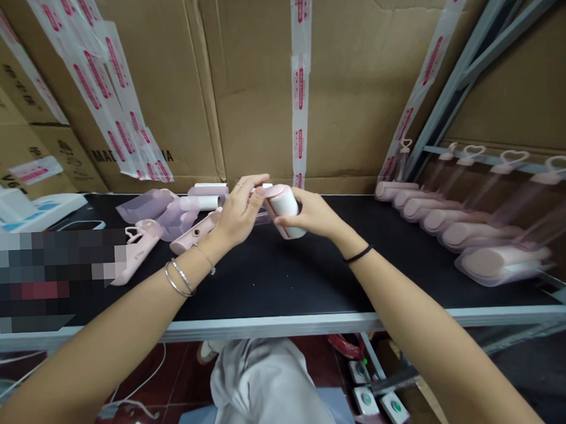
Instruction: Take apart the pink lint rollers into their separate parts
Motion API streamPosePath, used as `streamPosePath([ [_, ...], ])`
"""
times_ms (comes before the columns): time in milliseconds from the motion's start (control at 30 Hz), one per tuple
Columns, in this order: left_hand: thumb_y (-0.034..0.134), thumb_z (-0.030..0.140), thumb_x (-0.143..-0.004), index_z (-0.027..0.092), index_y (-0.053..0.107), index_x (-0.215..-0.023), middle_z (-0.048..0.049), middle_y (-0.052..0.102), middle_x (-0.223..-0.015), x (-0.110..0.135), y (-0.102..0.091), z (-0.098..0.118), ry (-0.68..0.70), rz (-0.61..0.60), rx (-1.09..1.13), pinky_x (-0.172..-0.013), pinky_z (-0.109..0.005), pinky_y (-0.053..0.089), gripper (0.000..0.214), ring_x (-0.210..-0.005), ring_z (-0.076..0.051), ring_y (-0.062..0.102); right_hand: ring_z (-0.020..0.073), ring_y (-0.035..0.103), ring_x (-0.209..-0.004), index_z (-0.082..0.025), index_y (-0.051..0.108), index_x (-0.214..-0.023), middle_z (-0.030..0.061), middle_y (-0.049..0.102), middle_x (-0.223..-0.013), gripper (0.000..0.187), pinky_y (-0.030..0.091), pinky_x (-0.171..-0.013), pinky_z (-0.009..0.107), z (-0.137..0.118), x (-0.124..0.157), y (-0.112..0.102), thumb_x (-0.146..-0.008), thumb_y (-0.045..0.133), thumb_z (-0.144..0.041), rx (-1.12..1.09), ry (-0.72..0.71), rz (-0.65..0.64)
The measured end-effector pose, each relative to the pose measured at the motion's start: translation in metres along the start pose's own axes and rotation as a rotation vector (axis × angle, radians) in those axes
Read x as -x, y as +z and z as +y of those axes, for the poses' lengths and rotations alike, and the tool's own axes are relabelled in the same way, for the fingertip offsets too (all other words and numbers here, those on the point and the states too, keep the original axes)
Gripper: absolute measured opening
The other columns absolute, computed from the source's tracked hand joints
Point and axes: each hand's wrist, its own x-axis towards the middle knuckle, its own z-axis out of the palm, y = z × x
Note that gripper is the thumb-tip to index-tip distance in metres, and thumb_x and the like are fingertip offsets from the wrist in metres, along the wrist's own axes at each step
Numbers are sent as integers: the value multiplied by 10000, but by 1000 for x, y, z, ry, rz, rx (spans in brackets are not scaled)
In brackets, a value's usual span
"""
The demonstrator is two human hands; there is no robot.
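Over the middle of the black table (276,281), both my hands meet around a white lint roller with a pink end cap (283,207). My right hand (314,215) wraps its fingers round the white roll from the right. My left hand (238,211) pinches the pink cap end with thumb and fingers, two fingers stretched out above it. Just left of my hands lie loose pink handle parts (139,246), one with a heart-shaped loop, and a pink tube part (193,236).
A row of finished pink rollers with heart-topped handles (457,226) lies along the table's right side. Pale pink covers (146,208) and white rolls (202,200) lie at the back left. Taped cardboard boxes (258,82) wall off the back. A metal frame (468,66) rises at right.
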Motion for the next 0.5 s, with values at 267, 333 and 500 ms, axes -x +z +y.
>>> streamPosePath([
  [267,359,604,-939,175,624,-1197,-100,654,-1182,0,2,-2,-30,-84,94,-984,-355,445,566,-1111,-219,593,207,605,-854,-158,637,-1061,68,695,-1011,568,435,-753,306,-6,0,15,-683,732,-571,-96,-47,-81],
  [333,380,632,-919,175,638,-1180,-102,653,-1175,-1,2,-5,-50,-83,137,-985,-360,443,587,-1109,-223,592,202,603,-851,-161,642,-1013,62,692,-985,546,438,-744,298,-6,0,13,-683,725,-588,-143,-45,-38],
  [500,415,654,-893,190,618,-1228,-94,643,-1133,-3,0,-1,-49,-126,212,-962,-366,454,607,-1066,-223,600,210,613,-881,-182,639,-1073,61,693,-1025,579,453,-745,295,-9,2,14,-669,740,-584,-202,-65,1],
])
